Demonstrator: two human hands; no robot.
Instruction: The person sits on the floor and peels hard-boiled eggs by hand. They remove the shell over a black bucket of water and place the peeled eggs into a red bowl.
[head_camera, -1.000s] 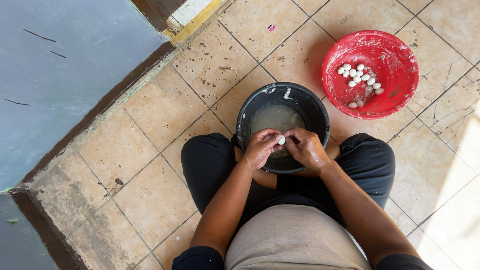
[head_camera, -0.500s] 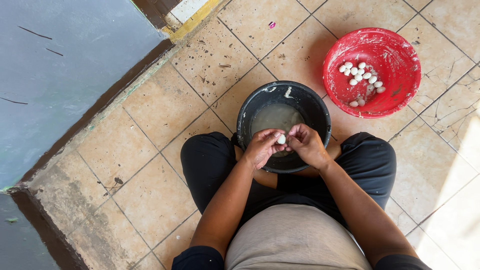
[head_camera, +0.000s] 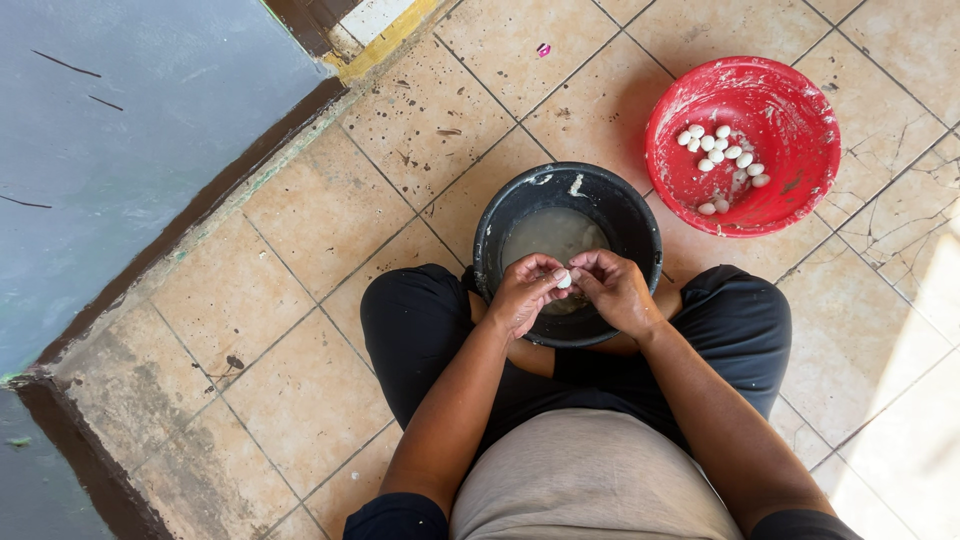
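Note:
I sit cross-legged on a tiled floor with a black bucket (head_camera: 500, 225) of cloudy water between my knees. Over its near rim, my left hand (head_camera: 522, 292) and my right hand (head_camera: 617, 290) meet, both pinching one small white egg (head_camera: 563, 279) between their fingertips. A red bowl (head_camera: 790, 100) stands on the floor to the far right of the bucket, holding several small white eggs (head_camera: 722, 152) in a cluster.
The beige floor tiles (head_camera: 280, 270) are stained and cracked. A grey painted wall (head_camera: 120, 130) with a dark brown base strip runs diagonally along the left. A yellow-edged step (head_camera: 385, 42) sits at the top. Bright sunlight falls on the tiles at the right.
Both hands stay over the bucket's near rim with the egg; only the fingers shift slightly around it. The view has moved a little.

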